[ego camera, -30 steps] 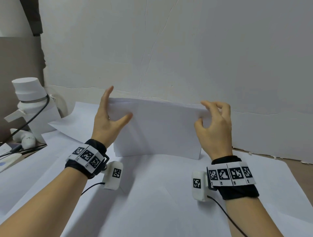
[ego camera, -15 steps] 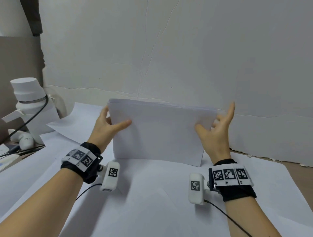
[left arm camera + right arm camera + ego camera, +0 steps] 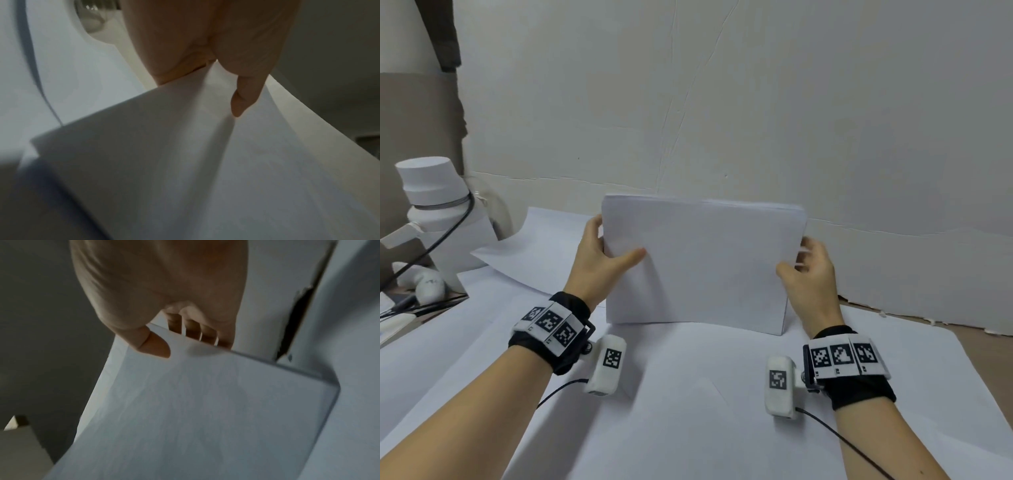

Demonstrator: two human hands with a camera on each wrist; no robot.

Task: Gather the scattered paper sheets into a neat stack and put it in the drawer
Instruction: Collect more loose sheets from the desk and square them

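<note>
A stack of white paper sheets point(image 3: 702, 263) stands upright on its long edge on the paper-covered table point(image 3: 688, 411), in front of the wall. My left hand point(image 3: 602, 260) grips the stack's left side, thumb across the front face and fingers behind. My right hand point(image 3: 808, 270) grips the right side the same way. In the left wrist view the thumb lies on the stack point(image 3: 185, 162). The right wrist view shows the thumb in front of the stack point(image 3: 205, 402) and the fingers point(image 3: 192, 331) behind it. No drawer is in view.
A loose white sheet point(image 3: 541, 250) lies flat at the back left. A white bottle point(image 3: 438, 212) with a dark cable stands at the far left, with small white items point(image 3: 428, 284) beside it. Bare brown tabletop point(image 3: 989, 359) shows at the right.
Both hands slid from the stack's top corners down to its sides, and the fingers that were spread have closed round it. The stack's top edge looks more even now.
</note>
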